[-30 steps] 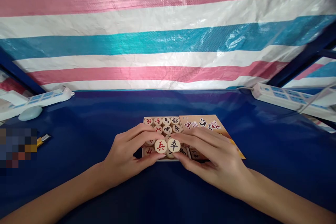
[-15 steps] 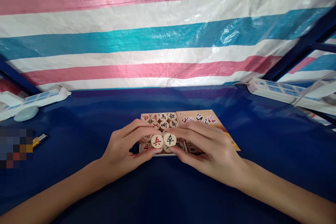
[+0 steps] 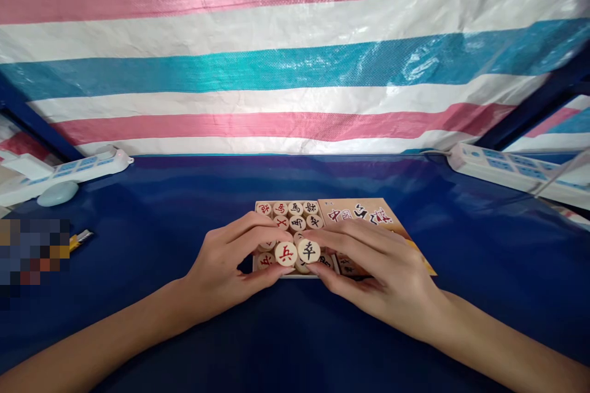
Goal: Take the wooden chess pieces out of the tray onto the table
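A small open box holds several round wooden chess pieces with red and black characters. Its orange printed lid lies open to the right. My left hand pinches a piece with a red character between thumb and fingers, just above the box's near edge. My right hand pinches a piece with a black character the same way. The two pieces are held side by side, touching, faces toward me.
The blue table carries a white power strip and a pale oval object at the left, a utility knife beside a blurred patch, and another power strip at the right. A striped tarp hangs behind.
Both hands stay pinched on the same two pieces over the box. Only the camera view has shifted slightly.
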Motion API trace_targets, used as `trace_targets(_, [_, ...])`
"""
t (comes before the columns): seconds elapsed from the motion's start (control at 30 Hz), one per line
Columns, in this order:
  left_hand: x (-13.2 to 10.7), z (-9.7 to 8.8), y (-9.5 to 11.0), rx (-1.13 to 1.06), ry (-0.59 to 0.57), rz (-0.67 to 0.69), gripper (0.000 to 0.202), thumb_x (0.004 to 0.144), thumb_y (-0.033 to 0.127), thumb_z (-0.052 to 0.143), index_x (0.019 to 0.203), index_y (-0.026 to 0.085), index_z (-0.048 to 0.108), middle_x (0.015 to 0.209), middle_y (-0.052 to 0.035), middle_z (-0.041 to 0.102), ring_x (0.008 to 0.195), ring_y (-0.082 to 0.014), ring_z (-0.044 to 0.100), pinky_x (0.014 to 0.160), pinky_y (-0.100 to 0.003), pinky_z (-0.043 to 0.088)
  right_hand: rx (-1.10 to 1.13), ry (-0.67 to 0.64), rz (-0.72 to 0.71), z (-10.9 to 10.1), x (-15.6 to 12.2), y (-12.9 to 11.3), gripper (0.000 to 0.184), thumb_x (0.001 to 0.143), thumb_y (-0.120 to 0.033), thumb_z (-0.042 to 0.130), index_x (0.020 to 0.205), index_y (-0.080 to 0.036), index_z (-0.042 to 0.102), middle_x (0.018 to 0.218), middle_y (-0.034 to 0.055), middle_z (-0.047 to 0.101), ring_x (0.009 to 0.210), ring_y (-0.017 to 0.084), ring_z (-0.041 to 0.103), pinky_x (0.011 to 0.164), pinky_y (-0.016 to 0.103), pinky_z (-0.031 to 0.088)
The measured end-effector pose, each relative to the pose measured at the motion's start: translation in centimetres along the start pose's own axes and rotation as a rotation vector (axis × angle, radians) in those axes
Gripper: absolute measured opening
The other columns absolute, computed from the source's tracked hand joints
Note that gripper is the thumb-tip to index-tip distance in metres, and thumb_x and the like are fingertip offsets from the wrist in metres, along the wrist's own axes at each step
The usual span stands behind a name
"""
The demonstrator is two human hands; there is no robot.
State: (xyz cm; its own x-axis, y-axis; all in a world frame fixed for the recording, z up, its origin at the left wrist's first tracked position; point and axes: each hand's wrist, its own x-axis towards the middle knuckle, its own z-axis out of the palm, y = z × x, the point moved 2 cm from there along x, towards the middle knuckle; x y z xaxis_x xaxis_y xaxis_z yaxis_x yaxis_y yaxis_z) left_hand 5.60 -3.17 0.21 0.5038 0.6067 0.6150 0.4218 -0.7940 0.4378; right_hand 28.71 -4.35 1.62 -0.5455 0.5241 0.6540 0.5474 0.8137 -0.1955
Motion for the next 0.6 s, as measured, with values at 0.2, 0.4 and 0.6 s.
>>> trace_targets(0.2, [0.0, 0.0, 0.2, 0.000, -0.001, 0.012, 0.029, 0.086, 0.019, 0.072, 0.114, 0.019, 0.066, 0.108, -0.0026, 0.066, 0.084, -0.0082, 0.060, 0.075, -0.019, 0.052, -0.008, 0.008, -0.004, -0.1, 0.0, -0.1, 0.032, 0.089, -0.022, 0.070, 0.120, -0.020, 0.063, 0.103, 0.0015, 0.071, 0.100, 0.013, 0.066, 0.089, 0.026, 0.050])
trace_targets(0.4, [0.3, -0.2, 0.8, 0.075, 0.039, 0.066, 0.026, 0.078, 0.027, 0.079, 0.098, 0.016, 0.066, 0.091, -0.0031, 0.066, 0.080, -0.0124, 0.060, 0.069, -0.025, 0.051, 0.048, 0.008, -0.022, -0.3, 0.2, -0.4, 0.027, 0.084, -0.025, 0.075, 0.108, -0.019, 0.065, 0.088, 0.0000, 0.068, 0.083, 0.014, 0.064, 0.077, 0.031, 0.050])
trace_targets(0.6, [-0.4, 0.2, 1.6, 0.323, -0.069, 0.346, 0.027, 0.082, 0.037, 0.074, 0.094, 0.015, 0.066, 0.103, -0.0062, 0.072, 0.089, -0.0197, 0.064, 0.075, -0.036, 0.046, -0.045, -0.147, -0.225, 0.1, -0.4, -0.7, 0.026, 0.086, -0.034, 0.072, 0.103, -0.016, 0.065, 0.081, 0.0022, 0.066, 0.074, 0.017, 0.059, 0.071, 0.038, 0.045])
